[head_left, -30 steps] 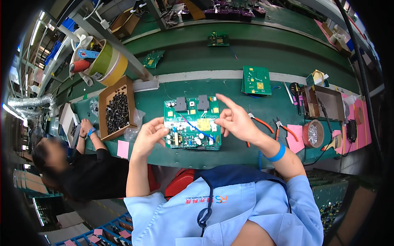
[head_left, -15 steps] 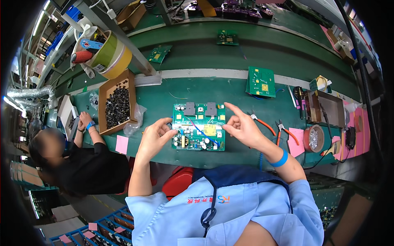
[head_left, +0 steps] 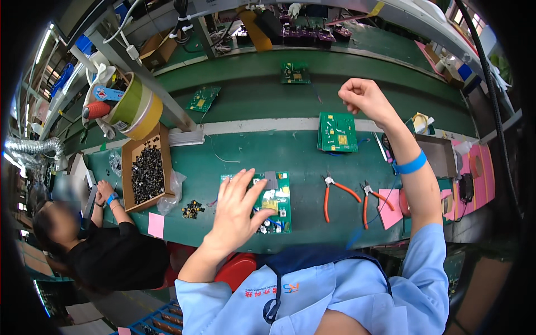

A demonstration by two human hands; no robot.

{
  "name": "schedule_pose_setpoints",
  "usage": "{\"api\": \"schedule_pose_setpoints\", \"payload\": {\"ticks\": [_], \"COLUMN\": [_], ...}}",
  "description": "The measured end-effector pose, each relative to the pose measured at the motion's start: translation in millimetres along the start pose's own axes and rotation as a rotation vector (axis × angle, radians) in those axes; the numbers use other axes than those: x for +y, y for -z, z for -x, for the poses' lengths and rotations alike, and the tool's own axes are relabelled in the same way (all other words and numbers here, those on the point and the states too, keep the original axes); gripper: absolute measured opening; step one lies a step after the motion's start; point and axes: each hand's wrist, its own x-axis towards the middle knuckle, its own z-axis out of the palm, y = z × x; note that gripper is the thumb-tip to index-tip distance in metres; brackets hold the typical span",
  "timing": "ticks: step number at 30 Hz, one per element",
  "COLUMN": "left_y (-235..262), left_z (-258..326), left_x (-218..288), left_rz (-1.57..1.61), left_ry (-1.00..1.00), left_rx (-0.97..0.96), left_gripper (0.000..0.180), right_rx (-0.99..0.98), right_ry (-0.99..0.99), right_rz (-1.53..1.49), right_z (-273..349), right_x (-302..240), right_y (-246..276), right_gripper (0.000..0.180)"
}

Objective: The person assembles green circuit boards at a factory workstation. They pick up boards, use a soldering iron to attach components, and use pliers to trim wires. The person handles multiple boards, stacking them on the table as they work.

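Note:
My left hand is open, fingers spread over the left part of a green circuit board. The board lies on the green bench, with grey blocks, small components and a blue wire showing; my hand hides the rest. Up and to the right, my right hand is raised with its fingers curled together. What it holds, if anything, I cannot make out. Just below it, by the bench's far edge, stands another green circuit board. A blue band circles my right wrist.
Two orange-handled cutters lie right of the board. Left are a small pile of dark components, a pink paper and a cardboard box of black parts. Further boards lie beyond. A co-worker sits at left.
My left hand has moved from the board's left edge to over it. My right hand has left the board's right side, rising far and right, its fingers now curled. The whole view has shifted.

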Motion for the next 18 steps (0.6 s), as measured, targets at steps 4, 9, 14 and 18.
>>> {"api": "schedule_pose_setpoints", "payload": {"ticks": [4, 9, 14, 18], "left_y": [-12.6, -13.1, -11.0, -16.9], "left_z": [-1.9, -10.7, -3.9, -6.9], "left_x": [-4.8, -4.0, -8.3, -16.2], "left_rz": [-0.025, -0.053, 0.000, 0.082], "left_ry": [0.064, 0.039, 0.108, 0.056], "left_rx": [-0.057, -0.116, -0.115, -0.074], "left_gripper": [0.053, 0.052, 0.051, 0.052], "right_rx": [-0.003, 0.120, 0.292, 0.308], "right_ry": [-0.049, -0.151, -0.257, -0.379], "right_rz": [0.091, 0.155, -0.266, -0.590], "right_z": [-60.7, -124.8, -188.9, -245.4], "right_x": [42.3, 120.1, 198.3, 325.7], "right_y": [2.6, 13.8, 9.1, 54.7], "right_gripper": [0.013, 0.015, 0.018, 0.019]}}
